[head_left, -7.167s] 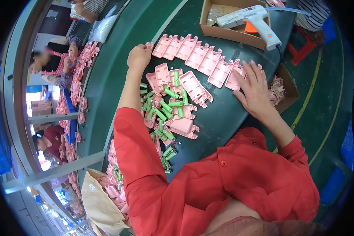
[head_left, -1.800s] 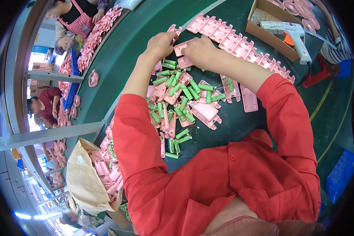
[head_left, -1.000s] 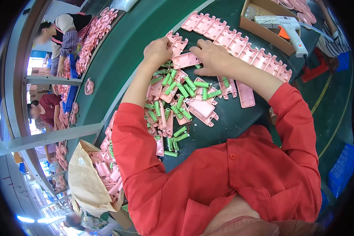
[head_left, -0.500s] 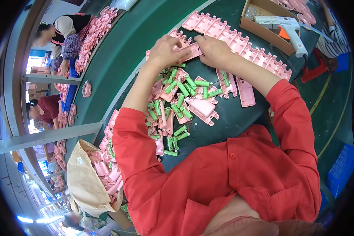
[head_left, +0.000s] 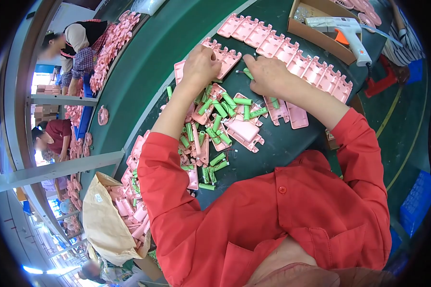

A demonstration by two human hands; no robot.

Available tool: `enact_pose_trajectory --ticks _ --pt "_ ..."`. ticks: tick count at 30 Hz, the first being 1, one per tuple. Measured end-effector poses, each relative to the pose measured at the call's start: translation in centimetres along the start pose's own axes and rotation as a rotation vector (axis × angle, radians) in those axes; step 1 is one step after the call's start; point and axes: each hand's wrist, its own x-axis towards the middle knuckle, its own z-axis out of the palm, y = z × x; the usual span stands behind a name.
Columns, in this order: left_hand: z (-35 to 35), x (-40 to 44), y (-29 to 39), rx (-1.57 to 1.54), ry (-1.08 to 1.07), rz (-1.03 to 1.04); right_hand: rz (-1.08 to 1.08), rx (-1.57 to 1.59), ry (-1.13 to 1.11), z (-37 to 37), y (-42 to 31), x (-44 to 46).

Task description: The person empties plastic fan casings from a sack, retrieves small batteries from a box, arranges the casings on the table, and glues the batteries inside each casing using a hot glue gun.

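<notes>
My left hand point(head_left: 202, 67) is closed, its fingers curled at the edge of a pink plastic shell point(head_left: 230, 61) at the end of a short row. Its fingertips are partly hidden. To the right, my right hand point(head_left: 269, 75) is closed around a green battery cell point(head_left: 247, 72), which pokes out beside the fingers with a small wire end. Below the hands lies a pile of green battery cells point(head_left: 220, 109) mixed with pink shells. A longer row of open pink shells point(head_left: 273, 45) runs along the far side, behind my right hand.
A white glue gun point(head_left: 342, 31) rests over a cardboard box point(head_left: 299, 26) at the back right. A paper sack point(head_left: 107, 225) of pink parts stands at the left. Beyond the green conveyor belt point(head_left: 124, 91), other people work at pink parts.
Both hands were on one pink shell; it now lies at the end of the short row by my left hand. My right hand has moved right and down and now has a green battery cell.
</notes>
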Motion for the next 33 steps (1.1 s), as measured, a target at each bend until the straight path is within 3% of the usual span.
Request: enact_pose_trajectory --ticks 8,12,14,18,20,23,26,29,33 --pt "1.6 1.4 0.8 0.035 0.037 0.038 -0.072 0.219 -0.05 -1.0 0.0 -2.0" --pt "1.7 1.2 0.4 -0.028 0.061 0.021 -0.138 0.3 0.285 -2.3 4.0 -4.0" --pt "1.5 1.1 0.7 -0.027 0.058 0.035 -0.213 0.286 0.283 -2.9 5.2 -6.3" --pt "0.4 0.2 3.3 0.037 0.266 0.24 -0.372 0.177 0.193 -2.5 5.9 -10.7" --pt "-1.7 -1.9 7.2 -0.247 -0.119 0.305 -0.299 0.148 0.172 -2.2 5.2 -12.3" --pt "-1.7 -4.7 10.8 -0.161 -0.167 0.489 -0.173 0.077 0.183 -1.1 4.3 -13.6" --pt "-0.4 -6.3 11.9 -0.157 -0.15 0.426 -0.108 0.028 0.304 0.2 3.2 -13.7" --pt "-0.3 -6.6 12.0 -0.048 -0.208 0.353 -0.049 0.013 0.265 0.8 2.5 -13.7" --pt "-0.1 -6.7 11.3 -0.05 -0.21 0.433 -0.048 0.006 0.298 0.9 2.2 -13.7"
